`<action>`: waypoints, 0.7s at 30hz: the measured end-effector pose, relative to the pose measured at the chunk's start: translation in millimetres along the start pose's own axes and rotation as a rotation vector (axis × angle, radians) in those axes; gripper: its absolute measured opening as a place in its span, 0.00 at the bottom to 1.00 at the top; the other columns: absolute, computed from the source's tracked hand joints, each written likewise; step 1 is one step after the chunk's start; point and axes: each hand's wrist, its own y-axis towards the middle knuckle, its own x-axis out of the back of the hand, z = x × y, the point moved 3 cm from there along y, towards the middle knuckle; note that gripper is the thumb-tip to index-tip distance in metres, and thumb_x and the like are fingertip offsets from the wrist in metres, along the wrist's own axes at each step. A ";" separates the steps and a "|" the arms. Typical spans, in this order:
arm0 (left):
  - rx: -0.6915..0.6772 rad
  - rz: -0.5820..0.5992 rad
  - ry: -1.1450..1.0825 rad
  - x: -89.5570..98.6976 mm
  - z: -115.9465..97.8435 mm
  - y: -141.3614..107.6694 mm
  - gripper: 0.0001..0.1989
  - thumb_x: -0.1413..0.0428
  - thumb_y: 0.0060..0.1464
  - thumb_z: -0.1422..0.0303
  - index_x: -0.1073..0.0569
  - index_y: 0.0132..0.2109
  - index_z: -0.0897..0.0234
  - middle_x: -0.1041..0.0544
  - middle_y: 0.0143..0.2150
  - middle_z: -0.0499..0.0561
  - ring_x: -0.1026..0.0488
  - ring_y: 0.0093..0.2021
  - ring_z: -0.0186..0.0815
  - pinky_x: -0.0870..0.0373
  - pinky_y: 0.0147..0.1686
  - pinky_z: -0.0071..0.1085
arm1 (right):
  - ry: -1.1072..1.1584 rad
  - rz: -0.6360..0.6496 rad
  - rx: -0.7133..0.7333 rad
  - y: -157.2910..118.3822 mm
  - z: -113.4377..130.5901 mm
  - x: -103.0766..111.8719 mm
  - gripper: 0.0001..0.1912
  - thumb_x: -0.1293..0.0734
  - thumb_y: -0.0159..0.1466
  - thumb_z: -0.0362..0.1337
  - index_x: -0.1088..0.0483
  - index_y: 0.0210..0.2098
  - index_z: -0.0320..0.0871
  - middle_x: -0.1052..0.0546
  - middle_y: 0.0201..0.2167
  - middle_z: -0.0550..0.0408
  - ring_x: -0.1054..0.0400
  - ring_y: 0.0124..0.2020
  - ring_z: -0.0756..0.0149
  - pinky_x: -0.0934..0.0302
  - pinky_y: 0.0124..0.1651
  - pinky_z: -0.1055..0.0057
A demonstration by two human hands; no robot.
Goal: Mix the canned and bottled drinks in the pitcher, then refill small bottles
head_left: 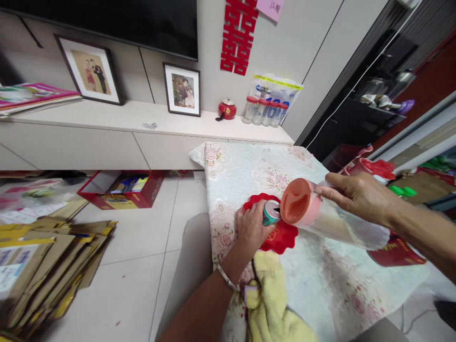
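My left hand [253, 225] wraps round a green drink can [271, 211] with its top opening showing. The can is over a red scalloped tray [285, 240] on the table. My right hand [351, 192] grips the handle of a clear plastic pitcher [335, 223] with a pink-orange lid [297, 202]. The pitcher is tipped almost onto its side, its lid end close to the can's top. Whether liquid is flowing between them I cannot tell. A yellow towel [272, 294] lies on the table just below the tray.
A floral tablecloth [242, 171] covers the table. A red tin [395, 251] stands at its right. Behind, a white cabinet [135, 116] carries framed photos, a red jar [227, 109] and several glass jars. Flattened cardboard [50, 266] and a red box [124, 190] lie on the floor at left.
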 end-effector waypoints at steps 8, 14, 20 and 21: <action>0.003 0.000 -0.002 0.4 -0.3 -0.1 0.25 0.38 0.56 0.61 0.32 0.60 0.50 0.20 0.58 0.49 0.23 0.58 0.48 0.37 0.63 0.51 | 0.003 0.007 -0.010 3.4 5.4 3.9 0.32 0.54 0.69 0.69 0.46 0.25 0.52 0.39 0.14 0.59 0.44 0.17 0.62 0.52 0.26 0.61; 0.006 0.001 -0.001 1.0 -0.7 -0.3 0.26 0.37 0.55 0.61 0.32 0.60 0.50 0.20 0.58 0.50 0.23 0.57 0.49 0.37 0.63 0.51 | 0.021 0.023 -0.007 3.9 5.6 4.2 0.31 0.52 0.70 0.68 0.46 0.25 0.52 0.39 0.15 0.59 0.44 0.17 0.62 0.52 0.26 0.61; 0.010 0.004 -0.007 1.6 -1.3 -0.3 0.26 0.37 0.55 0.61 0.32 0.60 0.50 0.20 0.58 0.49 0.23 0.57 0.49 0.38 0.63 0.52 | 0.011 0.045 -0.015 5.1 3.8 3.5 0.31 0.52 0.70 0.68 0.45 0.25 0.51 0.39 0.15 0.60 0.44 0.17 0.63 0.52 0.26 0.62; 0.011 0.005 -0.006 1.6 -1.2 -0.3 0.26 0.37 0.55 0.61 0.33 0.60 0.49 0.20 0.59 0.48 0.23 0.57 0.49 0.38 0.63 0.52 | 0.012 0.050 -0.018 5.5 3.5 3.2 0.31 0.51 0.70 0.68 0.45 0.25 0.51 0.39 0.15 0.60 0.44 0.17 0.63 0.52 0.26 0.63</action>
